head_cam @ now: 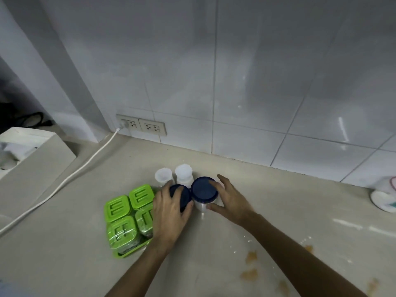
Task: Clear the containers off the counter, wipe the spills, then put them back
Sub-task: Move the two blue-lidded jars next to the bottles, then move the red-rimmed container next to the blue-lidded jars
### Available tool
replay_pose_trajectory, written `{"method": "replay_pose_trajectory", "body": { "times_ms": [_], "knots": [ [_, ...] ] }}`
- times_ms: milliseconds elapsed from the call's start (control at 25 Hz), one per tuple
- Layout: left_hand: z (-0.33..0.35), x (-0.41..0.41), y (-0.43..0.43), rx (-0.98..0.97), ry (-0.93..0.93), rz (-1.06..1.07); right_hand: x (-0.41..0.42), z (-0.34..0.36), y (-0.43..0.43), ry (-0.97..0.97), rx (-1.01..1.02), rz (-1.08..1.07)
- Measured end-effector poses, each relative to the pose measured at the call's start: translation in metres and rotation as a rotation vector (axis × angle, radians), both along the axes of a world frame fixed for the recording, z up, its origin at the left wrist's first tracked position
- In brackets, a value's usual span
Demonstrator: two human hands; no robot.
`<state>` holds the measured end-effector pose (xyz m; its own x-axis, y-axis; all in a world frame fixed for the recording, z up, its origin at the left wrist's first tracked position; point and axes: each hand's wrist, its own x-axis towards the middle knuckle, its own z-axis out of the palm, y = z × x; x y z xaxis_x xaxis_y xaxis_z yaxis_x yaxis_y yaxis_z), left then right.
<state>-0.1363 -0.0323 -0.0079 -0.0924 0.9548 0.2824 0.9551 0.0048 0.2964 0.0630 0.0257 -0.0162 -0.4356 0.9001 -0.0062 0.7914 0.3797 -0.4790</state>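
Two jars with dark blue lids stand side by side on the beige counter (214, 243). My left hand (169, 213) wraps over the left blue-lidded jar (182, 195). My right hand (230, 200) grips the right blue-lidded jar (202, 189), fingers on its lid and thumb on its clear side. Just behind them stand two small white plastic containers (173, 174). To the left, several green-lidded square containers (128, 217) sit packed in a green tray. Orange-brown spills (250, 257) and white specks stain the counter at the front right.
A white tiled wall rises behind the counter with two sockets (141, 126); a white cable (64, 181) runs from one across the counter to the left. A white box (25, 151) sits far left. A white container with a lid (385, 196) lies at the right edge.
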Motion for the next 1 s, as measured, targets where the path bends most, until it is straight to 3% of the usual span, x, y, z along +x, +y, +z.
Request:
{"method": "replay_pose_trajectory", "body": {
  "times_ms": [120, 240, 640, 800, 1000],
  "knots": [
    [-0.007, 0.041, -0.018, 0.062, 0.056, -0.263, 0.055, -0.013, -0.025, -0.061, 0.129, -0.149],
    [-0.025, 0.100, -0.026, -0.018, 0.085, -0.504, 0.128, -0.027, -0.053, -0.105, 0.143, -0.291],
    [-0.043, 0.328, 0.004, -0.142, 0.189, -0.938, 0.369, -0.038, -0.104, -0.199, 0.101, -0.769],
    [-0.056, 0.389, 0.027, -0.178, 0.220, -0.895, 0.421, -0.037, -0.069, -0.219, 0.169, -0.807],
    [-0.057, 0.419, 0.048, -0.239, 0.243, -0.884, 0.458, -0.027, -0.010, -0.076, 0.269, -0.882]
  ]
}}
